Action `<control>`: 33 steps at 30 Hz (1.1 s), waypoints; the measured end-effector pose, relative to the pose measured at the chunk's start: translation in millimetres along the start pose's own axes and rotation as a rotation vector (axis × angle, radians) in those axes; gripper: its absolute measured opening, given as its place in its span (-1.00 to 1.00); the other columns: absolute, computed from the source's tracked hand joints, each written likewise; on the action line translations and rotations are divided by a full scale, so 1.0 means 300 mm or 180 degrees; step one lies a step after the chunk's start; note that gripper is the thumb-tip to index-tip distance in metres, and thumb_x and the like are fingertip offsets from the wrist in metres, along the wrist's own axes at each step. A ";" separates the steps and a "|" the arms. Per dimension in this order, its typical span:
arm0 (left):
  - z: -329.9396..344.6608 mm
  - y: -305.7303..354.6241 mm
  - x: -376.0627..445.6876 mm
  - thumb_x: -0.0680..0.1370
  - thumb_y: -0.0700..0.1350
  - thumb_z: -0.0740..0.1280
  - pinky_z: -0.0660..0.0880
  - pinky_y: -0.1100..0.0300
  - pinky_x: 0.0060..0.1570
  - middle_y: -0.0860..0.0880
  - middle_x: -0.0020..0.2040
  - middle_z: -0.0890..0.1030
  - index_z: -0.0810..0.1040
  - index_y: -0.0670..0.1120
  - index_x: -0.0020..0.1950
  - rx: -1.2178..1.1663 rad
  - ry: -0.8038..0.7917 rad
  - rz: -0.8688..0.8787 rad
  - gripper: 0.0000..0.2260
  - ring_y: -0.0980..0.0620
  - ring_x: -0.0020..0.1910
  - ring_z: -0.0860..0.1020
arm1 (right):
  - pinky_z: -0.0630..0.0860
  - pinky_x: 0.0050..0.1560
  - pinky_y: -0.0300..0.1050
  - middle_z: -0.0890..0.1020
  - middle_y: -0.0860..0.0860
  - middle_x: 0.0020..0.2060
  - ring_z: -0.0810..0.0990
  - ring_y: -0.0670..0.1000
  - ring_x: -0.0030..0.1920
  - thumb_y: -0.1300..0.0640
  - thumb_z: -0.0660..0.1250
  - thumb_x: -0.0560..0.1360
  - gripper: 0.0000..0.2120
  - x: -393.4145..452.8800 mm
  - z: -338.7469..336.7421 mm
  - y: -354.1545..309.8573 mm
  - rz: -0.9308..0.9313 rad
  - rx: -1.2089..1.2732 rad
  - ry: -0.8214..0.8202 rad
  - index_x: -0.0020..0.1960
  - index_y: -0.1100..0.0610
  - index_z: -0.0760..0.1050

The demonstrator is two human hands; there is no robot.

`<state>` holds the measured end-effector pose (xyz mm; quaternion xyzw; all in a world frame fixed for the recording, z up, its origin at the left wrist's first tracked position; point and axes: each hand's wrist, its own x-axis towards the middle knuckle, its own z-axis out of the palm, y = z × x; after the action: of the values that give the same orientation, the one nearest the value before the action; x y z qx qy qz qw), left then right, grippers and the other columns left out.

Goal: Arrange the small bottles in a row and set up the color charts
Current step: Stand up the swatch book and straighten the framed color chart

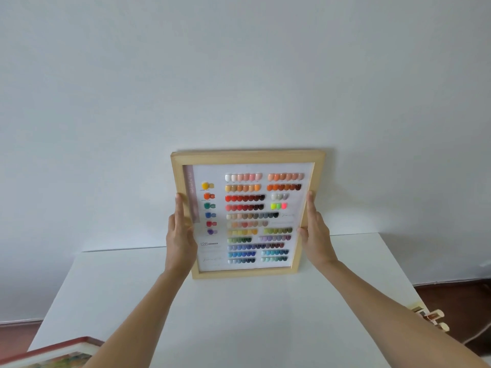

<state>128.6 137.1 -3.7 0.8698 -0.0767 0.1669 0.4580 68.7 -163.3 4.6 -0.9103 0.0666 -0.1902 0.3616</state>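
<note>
- We face a plain white wall (239, 75) with a smooth white table (239, 314) pushed up against it; a strip of dark floor shows past the table's right edge.
- At the back of the table, we hold the wooden-framed color chart (245, 213) upright, its lower edge on or just above the tabletop and its top close to the wall.
- Our left hand (180, 235) clasps the chart's left rail and our right hand (314, 232) its right rail, fingers flat along the wood, thumbs over the front.
- The frame is pale, square-edged wood; inside it, glossy nail-shaped swatches run in colored rows on a white card.
- We judge this chart nearly set up, not yet released.
- Left of the chart, at the table's near corner, a second, red-edged frame (53, 354) lies flat, probably another chart still to stand.
- Right of the chart, past the table's edge, a few small bottles (433, 318) sit, blurred and seemingly not yet in a row.
</note>
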 end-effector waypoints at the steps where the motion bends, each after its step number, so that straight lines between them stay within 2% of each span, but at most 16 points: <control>1: -0.001 -0.002 0.004 0.62 -0.26 0.13 0.48 0.13 -0.04 -0.12 0.33 0.37 -0.21 0.36 0.49 0.0013 -0.0003 -0.0004 -0.27 0.08 0.04 0.43 | 0.53 -0.04 -0.18 0.40 0.06 0.08 0.47 -0.18 -0.06 0.36 0.21 0.54 -0.08 0.006 0.002 0.001 0.0010 0.0001 -0.0007 0.44 -0.32 -0.32; 6: -0.009 0.001 0.012 0.62 -0.26 0.15 0.48 0.15 -0.06 -0.14 0.31 0.38 -0.23 0.35 0.49 0.0062 -0.0063 0.0014 -0.25 0.10 -0.01 0.43 | 0.52 -0.05 -0.19 0.41 0.06 0.07 0.45 -0.26 -0.07 0.34 0.23 0.53 -0.08 0.024 0.008 0.004 0.0016 -0.0037 0.0009 0.44 -0.31 -0.33; 12: -0.021 0.011 0.007 0.62 -0.21 0.16 0.55 0.00 -0.08 -0.17 0.30 0.38 -0.26 0.31 0.50 0.0174 -0.0161 0.0021 -0.27 0.04 0.03 0.43 | 0.56 -0.05 -0.13 0.42 0.08 0.10 0.47 -0.22 -0.07 0.35 0.22 0.54 -0.08 0.023 0.006 -0.001 0.0003 -0.0026 0.0005 0.43 -0.34 -0.34; 17: -0.023 0.026 -0.009 0.62 -0.22 0.12 0.48 0.14 -0.12 -0.18 0.32 0.36 -0.25 0.29 0.51 0.0177 -0.0185 -0.0055 -0.29 0.06 -0.04 0.43 | 0.56 0.01 -0.08 0.43 0.09 0.15 0.46 -0.13 0.01 0.37 0.22 0.53 -0.07 0.017 -0.008 -0.004 0.0016 -0.0041 -0.0008 0.44 -0.32 -0.32; 20: -0.029 0.044 -0.020 0.61 -0.26 0.15 0.46 0.17 -0.11 -0.18 0.40 0.28 -0.21 0.19 0.54 0.0211 -0.0154 -0.0024 -0.29 0.06 0.01 0.42 | 0.57 0.06 -0.02 0.42 0.11 0.22 0.42 -0.13 0.08 0.38 0.26 0.51 -0.04 0.003 -0.025 -0.009 -0.0026 -0.0096 0.0034 0.44 -0.33 -0.31; 23: -0.038 0.081 -0.042 0.58 -0.33 0.17 0.43 0.16 0.03 -0.11 0.52 0.12 -0.19 0.16 0.55 0.0259 -0.0036 -0.0019 -0.25 -0.01 0.24 0.40 | 0.55 0.13 0.08 0.38 0.12 0.28 0.43 -0.07 0.17 0.38 0.30 0.49 0.00 -0.024 -0.056 -0.011 -0.0029 -0.0123 0.0015 0.42 -0.35 -0.32; 26: -0.044 0.139 -0.078 0.56 -0.36 0.18 0.41 -0.05 0.25 -0.07 0.56 0.02 -0.16 0.18 0.54 0.0363 0.0064 -0.0120 -0.23 -0.14 0.48 0.21 | 0.49 0.21 0.10 0.37 0.13 0.31 0.44 0.08 0.27 0.37 0.32 0.48 0.02 -0.062 -0.103 -0.009 -0.0048 -0.0132 -0.0013 0.41 -0.37 -0.31; 29: -0.036 0.213 -0.133 0.55 -0.35 0.22 0.37 -0.18 0.32 -0.07 0.55 0.04 -0.07 0.14 0.55 0.0365 0.0072 -0.0121 -0.26 -0.16 0.51 0.15 | 0.47 0.19 0.03 0.41 0.15 0.25 0.47 0.10 0.22 0.31 0.34 0.49 -0.01 -0.115 -0.162 -0.001 -0.0030 -0.0098 -0.0100 0.42 -0.37 -0.30; 33: 0.001 0.316 -0.234 0.54 -0.34 0.27 0.36 -0.07 0.37 -0.09 0.51 0.17 0.07 0.06 0.54 0.0341 -0.0062 0.0137 -0.33 -0.11 0.47 0.23 | 0.36 0.18 -0.10 0.43 0.15 0.22 0.46 0.09 0.21 0.26 0.32 0.51 -0.16 -0.201 -0.254 0.031 0.0050 -0.0041 -0.0243 0.50 -0.20 -0.14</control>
<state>36.0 81.7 43.8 0.8927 -0.0908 0.1721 0.4064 -16.7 -202.7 30.9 -0.9186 0.0611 -0.1520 0.3595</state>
